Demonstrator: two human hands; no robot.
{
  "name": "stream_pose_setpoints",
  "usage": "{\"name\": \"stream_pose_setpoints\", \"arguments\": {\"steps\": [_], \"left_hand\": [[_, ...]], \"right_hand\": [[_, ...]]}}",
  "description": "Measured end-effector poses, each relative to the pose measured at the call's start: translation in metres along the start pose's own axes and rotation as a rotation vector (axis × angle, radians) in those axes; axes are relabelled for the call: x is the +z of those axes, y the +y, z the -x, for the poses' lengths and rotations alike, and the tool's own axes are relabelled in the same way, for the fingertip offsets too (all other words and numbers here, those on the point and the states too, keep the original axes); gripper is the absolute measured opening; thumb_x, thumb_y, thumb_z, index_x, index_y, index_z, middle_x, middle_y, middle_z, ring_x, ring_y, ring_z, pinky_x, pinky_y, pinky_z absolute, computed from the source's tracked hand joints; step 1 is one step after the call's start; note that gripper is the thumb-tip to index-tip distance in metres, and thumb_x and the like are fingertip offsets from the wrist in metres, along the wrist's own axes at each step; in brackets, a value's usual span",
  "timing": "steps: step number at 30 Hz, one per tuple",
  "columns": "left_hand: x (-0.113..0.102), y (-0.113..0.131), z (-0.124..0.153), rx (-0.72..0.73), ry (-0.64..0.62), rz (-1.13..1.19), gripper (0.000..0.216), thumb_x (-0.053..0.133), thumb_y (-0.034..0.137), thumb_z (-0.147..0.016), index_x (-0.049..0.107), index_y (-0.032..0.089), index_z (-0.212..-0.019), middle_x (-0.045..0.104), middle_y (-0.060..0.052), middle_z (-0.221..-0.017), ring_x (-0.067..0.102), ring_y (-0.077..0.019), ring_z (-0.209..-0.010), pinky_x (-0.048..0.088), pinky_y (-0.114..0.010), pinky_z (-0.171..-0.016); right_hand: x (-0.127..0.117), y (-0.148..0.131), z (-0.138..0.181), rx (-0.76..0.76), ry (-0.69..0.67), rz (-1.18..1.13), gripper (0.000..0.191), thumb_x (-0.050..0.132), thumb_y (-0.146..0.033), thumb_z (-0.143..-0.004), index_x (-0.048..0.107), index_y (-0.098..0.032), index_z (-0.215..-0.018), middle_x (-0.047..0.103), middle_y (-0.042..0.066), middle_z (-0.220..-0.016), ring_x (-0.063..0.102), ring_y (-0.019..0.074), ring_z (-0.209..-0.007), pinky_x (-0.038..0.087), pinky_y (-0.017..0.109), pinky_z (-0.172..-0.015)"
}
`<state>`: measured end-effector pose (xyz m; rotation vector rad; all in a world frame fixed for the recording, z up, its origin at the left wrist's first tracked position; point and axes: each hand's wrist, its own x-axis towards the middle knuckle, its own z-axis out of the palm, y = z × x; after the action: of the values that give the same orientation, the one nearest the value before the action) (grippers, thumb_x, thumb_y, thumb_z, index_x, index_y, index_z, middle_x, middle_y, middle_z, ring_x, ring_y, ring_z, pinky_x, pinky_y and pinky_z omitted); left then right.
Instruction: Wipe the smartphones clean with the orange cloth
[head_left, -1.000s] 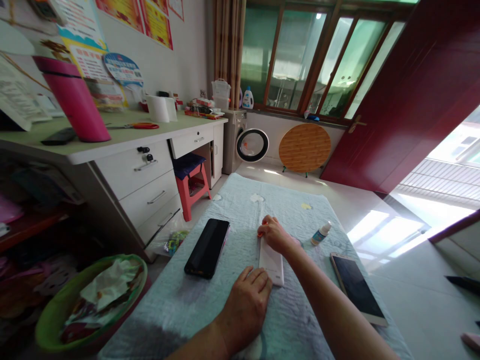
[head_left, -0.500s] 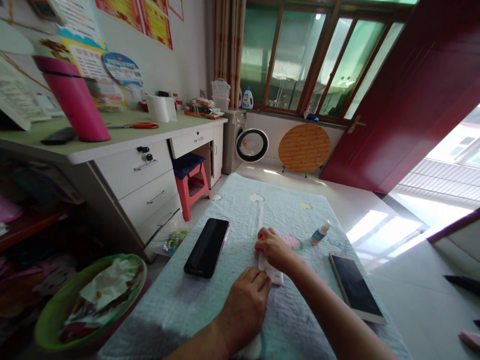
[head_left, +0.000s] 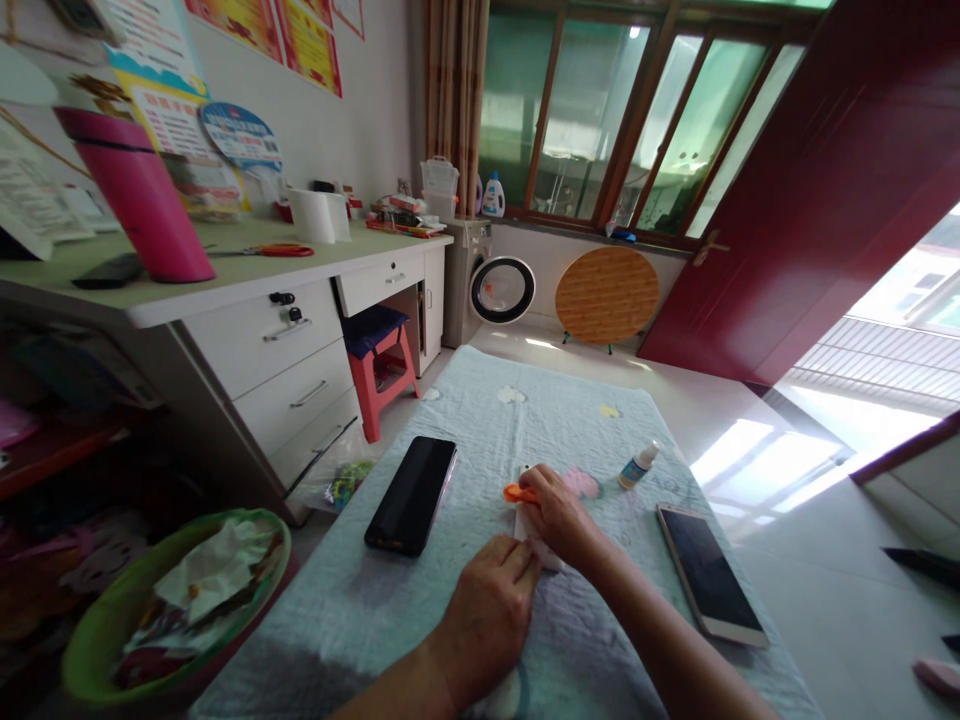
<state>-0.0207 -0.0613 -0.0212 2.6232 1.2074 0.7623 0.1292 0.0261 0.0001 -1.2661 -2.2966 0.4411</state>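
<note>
My right hand (head_left: 556, 514) is closed on a small orange tool (head_left: 517, 493) and presses it onto a white phone (head_left: 527, 528), which lies on the light blue cloth (head_left: 480, 430) and is mostly hidden under that hand. My left hand (head_left: 491, 610) lies flat on the cloth, fingers together, its fingertips on the phone's near end. A black phone (head_left: 412, 494) lies to the left. A gold-edged phone (head_left: 709, 571) with a dark screen lies to the right. A small white bottle (head_left: 639, 465) lies beyond my right hand.
A green basket (head_left: 172, 600) of crumpled paper stands at the lower left. The white desk (head_left: 247, 300) on the left carries a pink cup (head_left: 135, 195) and red scissors (head_left: 281, 250). A red stool (head_left: 382, 360) sits under it. A dark red door (head_left: 817, 180) stands open on the right.
My right hand has slid along the white phone toward me with the orange tool, covering more of the phone. My left hand has stayed at the near end.
</note>
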Motion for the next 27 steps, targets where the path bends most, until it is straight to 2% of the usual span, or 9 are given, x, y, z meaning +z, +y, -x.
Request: {"name": "stream_pose_setpoints", "arguments": {"steps": [4,9,16,18,22,24,26,27], "left_hand": [[0.000,0.000,0.001,0.000,0.001,-0.004,0.024,0.047,0.009,-0.089,0.061,0.015,-0.108,0.062,-0.008,-0.107,0.054,-0.0260,-0.100,0.051,-0.042,-0.091],[0.002,-0.001,0.000,0.003,0.004,-0.014,0.026,0.045,0.007,-0.090,0.060,0.014,-0.110,0.062,-0.009,-0.108,0.055,-0.0252,-0.100,0.052,-0.041,-0.090],[0.001,0.000,0.000,0.011,0.020,0.004,0.027,0.045,0.008,-0.090,0.060,0.015,-0.111,0.063,-0.009,-0.105,0.055,-0.0249,-0.100,0.052,-0.041,-0.090],[0.001,0.000,0.000,0.016,0.034,0.007,0.029,0.045,0.008,-0.090,0.060,0.015,-0.113,0.063,-0.009,-0.105,0.055,-0.0249,-0.100,0.051,-0.041,-0.091],[0.002,0.000,0.000,0.027,0.070,0.004,0.028,0.043,0.009,-0.090,0.060,0.014,-0.112,0.064,-0.009,-0.103,0.056,-0.0248,-0.099,0.051,-0.041,-0.090],[0.002,-0.001,-0.001,0.026,0.073,0.001,0.026,0.042,0.010,-0.091,0.061,0.015,-0.108,0.064,-0.009,-0.100,0.057,-0.0244,-0.096,0.052,-0.041,-0.088],[0.001,-0.001,-0.001,0.028,0.066,0.005,0.026,0.042,0.010,-0.091,0.061,0.015,-0.107,0.064,-0.008,-0.100,0.057,-0.0244,-0.095,0.052,-0.041,-0.087],[0.001,-0.001,-0.001,0.029,0.061,0.009,0.026,0.042,0.010,-0.091,0.060,0.016,-0.109,0.064,-0.008,-0.101,0.057,-0.0245,-0.096,0.052,-0.041,-0.088]], "right_hand": [[0.004,0.004,0.002,0.008,0.037,0.036,0.015,0.051,-0.005,-0.083,0.053,-0.020,-0.085,0.057,0.004,-0.090,0.050,0.0179,-0.084,0.041,0.029,-0.078],[0.004,0.007,-0.002,0.022,0.113,0.025,0.023,0.053,-0.002,-0.077,0.052,-0.020,-0.092,0.059,0.003,-0.088,0.051,0.0180,-0.084,0.039,0.029,-0.076],[0.006,0.003,-0.003,0.042,0.059,0.098,0.011,0.054,-0.012,-0.083,0.048,-0.021,-0.082,0.057,0.002,-0.082,0.050,0.0175,-0.078,0.037,0.028,-0.071],[0.005,0.001,0.000,0.016,0.045,0.051,0.015,0.058,-0.011,-0.078,0.050,-0.021,-0.086,0.059,0.002,-0.085,0.051,0.0181,-0.082,0.039,0.028,-0.073],[0.004,-0.001,0.006,0.008,0.037,-0.104,0.041,0.060,-0.006,-0.071,0.051,-0.020,-0.108,0.063,0.004,-0.097,0.053,0.0186,-0.091,0.041,0.031,-0.082],[0.005,0.000,0.006,0.032,0.045,-0.116,0.029,0.059,-0.008,-0.075,0.054,-0.020,-0.102,0.063,0.003,-0.092,0.054,0.0182,-0.088,0.041,0.031,-0.080],[0.006,0.000,0.006,0.030,0.041,-0.092,0.011,0.057,-0.009,-0.080,0.056,-0.019,-0.084,0.061,0.002,-0.083,0.052,0.0176,-0.081,0.040,0.030,-0.075],[0.006,0.000,0.005,0.017,0.041,-0.075,0.011,0.056,-0.009,-0.080,0.054,-0.019,-0.077,0.060,0.002,-0.078,0.051,0.0175,-0.079,0.040,0.029,-0.073]]}}
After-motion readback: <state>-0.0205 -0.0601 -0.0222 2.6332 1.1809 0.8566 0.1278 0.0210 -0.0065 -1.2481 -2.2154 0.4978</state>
